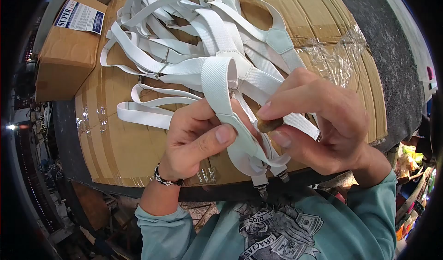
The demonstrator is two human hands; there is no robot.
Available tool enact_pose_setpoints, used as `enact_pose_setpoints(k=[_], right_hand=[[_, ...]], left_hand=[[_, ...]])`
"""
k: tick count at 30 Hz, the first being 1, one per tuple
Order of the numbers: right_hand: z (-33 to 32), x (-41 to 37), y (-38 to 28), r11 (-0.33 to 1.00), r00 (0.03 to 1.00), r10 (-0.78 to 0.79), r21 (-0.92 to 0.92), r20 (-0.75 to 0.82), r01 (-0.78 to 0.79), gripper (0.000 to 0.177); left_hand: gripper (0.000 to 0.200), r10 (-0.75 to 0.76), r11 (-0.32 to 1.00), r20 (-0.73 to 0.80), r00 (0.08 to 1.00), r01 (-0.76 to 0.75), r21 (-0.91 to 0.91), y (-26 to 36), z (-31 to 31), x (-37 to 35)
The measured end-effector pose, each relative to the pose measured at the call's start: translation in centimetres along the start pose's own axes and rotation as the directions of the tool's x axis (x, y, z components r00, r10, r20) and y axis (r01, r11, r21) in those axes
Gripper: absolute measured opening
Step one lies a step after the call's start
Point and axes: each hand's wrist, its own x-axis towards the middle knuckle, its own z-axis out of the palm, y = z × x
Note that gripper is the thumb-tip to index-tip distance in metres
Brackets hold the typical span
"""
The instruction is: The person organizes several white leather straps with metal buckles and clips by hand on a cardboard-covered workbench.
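Note:
My left hand [198,140] is closed on a pair of white elastic suspenders [217,87], its thumb lying over the pale patch where the straps join. Metal clips [262,191] hang from the lower strap ends near the table's front edge. Just to the right, my right hand [318,121] pinches a small brownish lump [269,124] between thumb and fingertips, close beside the joining patch. What the lump is made of I cannot make out. Behind both hands lies a tangled pile of white suspenders [184,43] with metal buckles and pale patches.
Flattened cardboard [120,154] with clear tape covers most of the dark table [387,34]. A brown cardboard box [64,52] with a printed label stands at the back left. Colourful clutter [408,163] lies beyond the table on the right.

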Motion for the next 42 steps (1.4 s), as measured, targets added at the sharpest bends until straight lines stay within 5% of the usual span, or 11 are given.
enact_pose_setpoints(k=[8,14,23,27,33,40,42], right_hand=[[0.5,0.0,-0.5,0.988,0.997,-0.069,-0.133,0.037,0.073,0.031],[1.2,0.0,0.4,0.954,0.979,-0.201,-0.220,0.037,0.204,0.030],[2.7,-0.4,0.7,0.924,0.953,-0.296,-0.233,0.061,0.302,0.029],[2.4,-0.1,1.5,0.894,0.939,-0.325,-0.288,0.112,0.344,0.025],[1.1,-0.2,1.4,0.960,0.991,-0.120,-0.247,0.051,0.129,0.023],[2.7,-0.1,1.4,0.948,0.964,-0.240,-0.187,0.115,0.258,0.019],[2.0,0.0,1.7,0.951,0.971,-0.197,-0.214,0.133,0.222,0.020]], left_hand=[[0.041,-0.328,0.917,-0.148,0.933,0.277,-0.286,0.4,1.2,0.4],[0.044,-0.474,0.868,-0.166,0.865,0.426,-0.255,0.2,2.6,0.4],[0.049,-0.455,0.884,-0.270,0.848,0.396,-0.247,0.4,3.3,0.9],[0.050,-0.415,0.903,-0.191,0.890,0.377,-0.204,-0.4,2.3,0.5],[0.049,-0.338,0.936,-0.160,0.928,0.314,-0.157,-1.5,2.6,0.6],[0.044,-0.369,0.926,-0.306,0.877,0.321,-0.197,-1.2,3.2,1.0],[0.043,-0.401,0.901,-0.236,0.885,0.334,-0.276,-1.2,2.7,0.9]])
